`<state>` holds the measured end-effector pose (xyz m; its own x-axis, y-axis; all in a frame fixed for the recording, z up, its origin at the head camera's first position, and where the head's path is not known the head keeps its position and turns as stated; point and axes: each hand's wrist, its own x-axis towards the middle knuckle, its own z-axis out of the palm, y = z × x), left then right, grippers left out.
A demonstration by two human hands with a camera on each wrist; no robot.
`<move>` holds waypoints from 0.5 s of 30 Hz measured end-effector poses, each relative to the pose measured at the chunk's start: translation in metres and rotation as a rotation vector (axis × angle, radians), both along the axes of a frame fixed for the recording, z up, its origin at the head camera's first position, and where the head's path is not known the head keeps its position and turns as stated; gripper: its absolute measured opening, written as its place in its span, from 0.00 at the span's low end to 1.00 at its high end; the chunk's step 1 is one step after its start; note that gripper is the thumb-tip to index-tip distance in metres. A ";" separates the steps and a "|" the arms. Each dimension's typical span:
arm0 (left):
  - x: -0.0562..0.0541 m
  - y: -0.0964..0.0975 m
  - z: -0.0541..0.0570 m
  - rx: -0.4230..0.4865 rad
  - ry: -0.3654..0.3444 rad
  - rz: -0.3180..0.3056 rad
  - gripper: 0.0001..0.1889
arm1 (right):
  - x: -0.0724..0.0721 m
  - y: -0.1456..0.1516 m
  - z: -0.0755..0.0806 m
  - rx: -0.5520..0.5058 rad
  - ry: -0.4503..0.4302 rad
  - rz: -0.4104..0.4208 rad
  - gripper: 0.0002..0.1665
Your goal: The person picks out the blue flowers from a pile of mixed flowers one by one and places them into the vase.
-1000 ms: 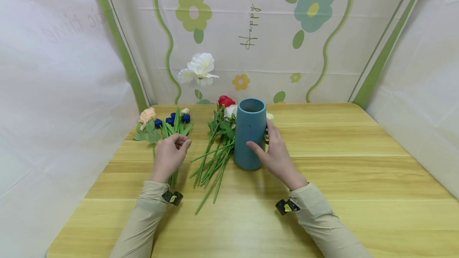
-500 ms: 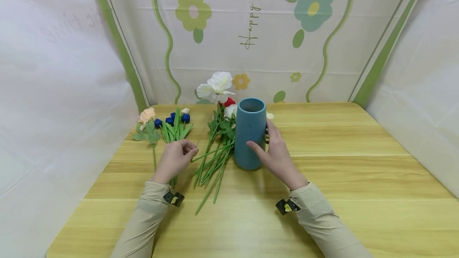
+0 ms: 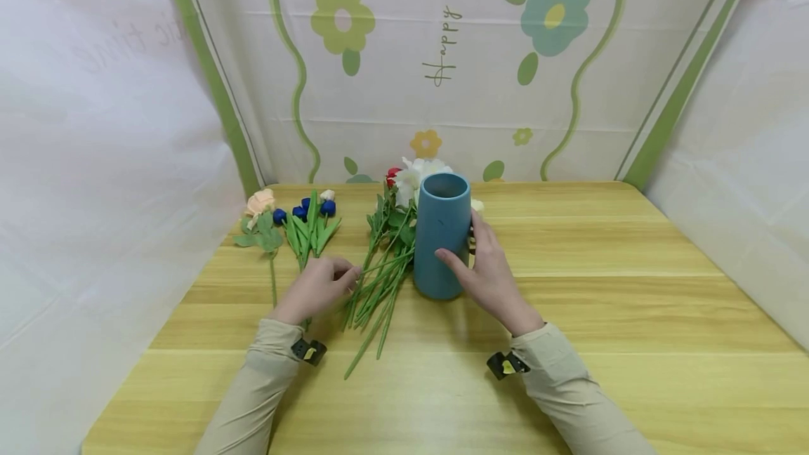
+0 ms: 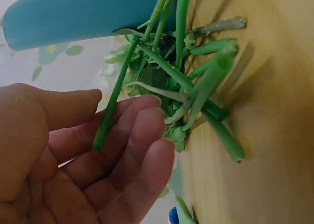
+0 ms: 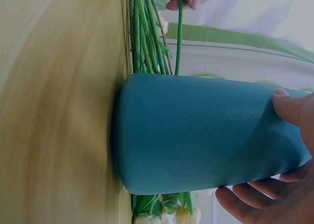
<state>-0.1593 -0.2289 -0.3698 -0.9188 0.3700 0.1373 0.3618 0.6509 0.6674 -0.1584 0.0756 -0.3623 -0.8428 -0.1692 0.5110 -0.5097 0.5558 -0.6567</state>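
Observation:
My left hand [image 3: 321, 288] is low over the stems. In the left wrist view its fingers are half extended, and the thumb stands slightly apart from a thin green stem [image 4: 115, 94] lying across them. That stem belongs to a large white flower [image 3: 409, 187], whose head rests against the pile behind the vase. My right hand [image 3: 491, 269] holds an upright blue vase [image 3: 442, 244], thumb in front and fingers around the right side. A bunch of flower stems [image 3: 376, 300] lies left of the vase, with a red flower [image 3: 392, 176] at its far end.
On the left lie a peach rose [image 3: 260, 202] and blue tulips [image 3: 300, 212] with green leaves. A pale yellow flower [image 3: 477, 206] peeks out behind the vase. The wooden table [image 3: 600, 286] meets a printed cloth [image 3: 493, 104] at the back.
My left hand has moved right and a little nearer, bringing the white flower down and right from the air onto the pile. My right hand and the vase have stayed in place.

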 end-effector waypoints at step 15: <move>-0.007 -0.022 -0.001 -0.051 0.177 0.331 0.14 | -0.001 0.001 -0.001 0.002 0.009 0.003 0.53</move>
<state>-0.1665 -0.2507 -0.3710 -0.9534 0.0670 0.2941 0.2330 0.7827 0.5771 -0.1593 0.0763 -0.3633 -0.8379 -0.1722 0.5179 -0.5167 0.5557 -0.6513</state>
